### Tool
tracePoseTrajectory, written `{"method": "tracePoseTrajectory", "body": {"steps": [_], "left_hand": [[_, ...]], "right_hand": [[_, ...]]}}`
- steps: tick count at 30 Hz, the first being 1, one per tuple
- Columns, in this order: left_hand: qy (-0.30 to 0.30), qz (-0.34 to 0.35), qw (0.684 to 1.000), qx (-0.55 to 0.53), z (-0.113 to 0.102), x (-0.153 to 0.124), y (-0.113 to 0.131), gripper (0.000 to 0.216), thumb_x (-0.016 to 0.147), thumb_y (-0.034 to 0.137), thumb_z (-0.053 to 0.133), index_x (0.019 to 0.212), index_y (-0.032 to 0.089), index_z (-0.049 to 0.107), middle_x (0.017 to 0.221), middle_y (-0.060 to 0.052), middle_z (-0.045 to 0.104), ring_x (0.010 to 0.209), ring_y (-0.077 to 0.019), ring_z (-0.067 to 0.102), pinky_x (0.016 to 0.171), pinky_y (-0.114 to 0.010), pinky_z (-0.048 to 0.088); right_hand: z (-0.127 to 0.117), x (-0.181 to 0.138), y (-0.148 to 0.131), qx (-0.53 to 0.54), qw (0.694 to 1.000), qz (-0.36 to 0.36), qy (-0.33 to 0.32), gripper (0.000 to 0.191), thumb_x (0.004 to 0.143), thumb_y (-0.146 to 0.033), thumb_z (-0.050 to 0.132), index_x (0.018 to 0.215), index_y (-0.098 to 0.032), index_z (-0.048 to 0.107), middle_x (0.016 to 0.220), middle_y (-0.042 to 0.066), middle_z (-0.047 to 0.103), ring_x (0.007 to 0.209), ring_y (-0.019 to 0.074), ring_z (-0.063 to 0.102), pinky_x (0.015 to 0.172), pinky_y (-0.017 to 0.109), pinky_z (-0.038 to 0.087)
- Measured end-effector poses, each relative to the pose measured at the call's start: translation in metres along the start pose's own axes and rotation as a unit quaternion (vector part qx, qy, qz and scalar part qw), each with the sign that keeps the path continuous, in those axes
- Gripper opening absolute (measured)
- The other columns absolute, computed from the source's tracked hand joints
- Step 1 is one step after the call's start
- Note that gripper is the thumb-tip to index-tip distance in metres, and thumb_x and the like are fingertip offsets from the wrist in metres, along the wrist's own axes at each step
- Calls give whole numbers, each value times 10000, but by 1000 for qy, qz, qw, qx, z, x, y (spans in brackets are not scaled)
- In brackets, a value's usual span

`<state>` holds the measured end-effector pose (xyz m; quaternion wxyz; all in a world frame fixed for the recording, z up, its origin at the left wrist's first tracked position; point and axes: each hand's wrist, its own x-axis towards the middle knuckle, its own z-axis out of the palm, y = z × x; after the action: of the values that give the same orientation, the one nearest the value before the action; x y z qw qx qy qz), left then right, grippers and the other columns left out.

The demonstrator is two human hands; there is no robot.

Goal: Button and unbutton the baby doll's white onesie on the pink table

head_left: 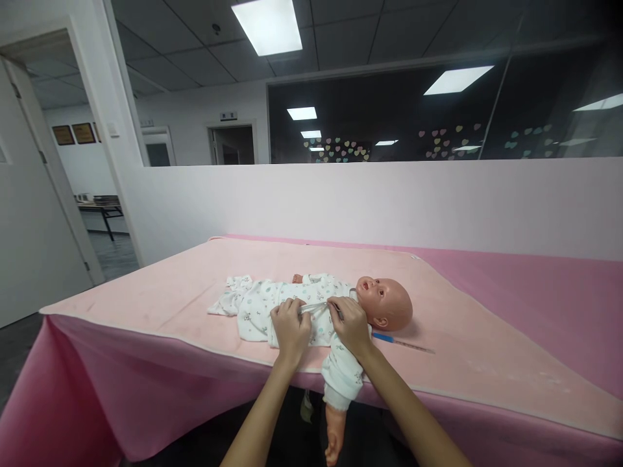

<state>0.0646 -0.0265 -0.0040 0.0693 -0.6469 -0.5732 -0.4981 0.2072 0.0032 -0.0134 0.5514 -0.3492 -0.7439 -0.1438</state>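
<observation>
A baby doll (384,301) lies on its back on a pink blanket (195,292), head to the right, dressed in a white patterned sleepsuit (256,305). My left hand (289,327) and my right hand (349,322) rest on the doll's chest. Both pinch the front edge of the sleepsuit, fingers closed on the cloth. One doll arm (335,425) hangs over the table's near edge between my forearms. A thin thermometer with a blue end (402,343) lies on the blanket just right of my right wrist, below the doll's head.
The table is draped in a darker pink cloth (559,305). A low white partition wall (389,201) runs behind it, with dark glass above. An open doorway (92,194) stands at the left, showing a desk beyond.
</observation>
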Motion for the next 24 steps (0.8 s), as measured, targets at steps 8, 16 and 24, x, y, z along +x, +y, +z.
{"method": "tracePoseTrajectory", "body": {"steps": [8, 16, 24], "left_hand": [[23, -37, 998, -36, -3, 0, 2, 140, 719, 116, 417, 693, 188, 534, 746, -4, 557, 737, -164, 520, 782, -331, 317], [48, -34, 998, -36, -1, 1, 1, 162, 732, 117, 439, 725, 190, 583, 799, -21, 553, 803, -178, 534, 789, -339, 332], [61, -30, 996, -50, 0, 1, 0, 193, 740, 104, 441, 756, 197, 609, 800, -18, 536, 804, -172, 537, 793, -342, 335]], "right_hand": [[0, 0, -1, 9, 1000, 9, 0, 148, 846, -184, 440, 841, -178, 588, 744, 39, 635, 710, 158, 571, 663, 276, 421], [1, -1, 1, 9, 1000, 13, -2, 139, 843, -184, 450, 843, -176, 589, 748, 35, 636, 713, 154, 566, 669, 271, 417], [1, -1, 0, 12, 1000, 15, -6, 147, 845, -191, 449, 846, -174, 595, 752, 36, 637, 719, 152, 564, 676, 269, 415]]}}
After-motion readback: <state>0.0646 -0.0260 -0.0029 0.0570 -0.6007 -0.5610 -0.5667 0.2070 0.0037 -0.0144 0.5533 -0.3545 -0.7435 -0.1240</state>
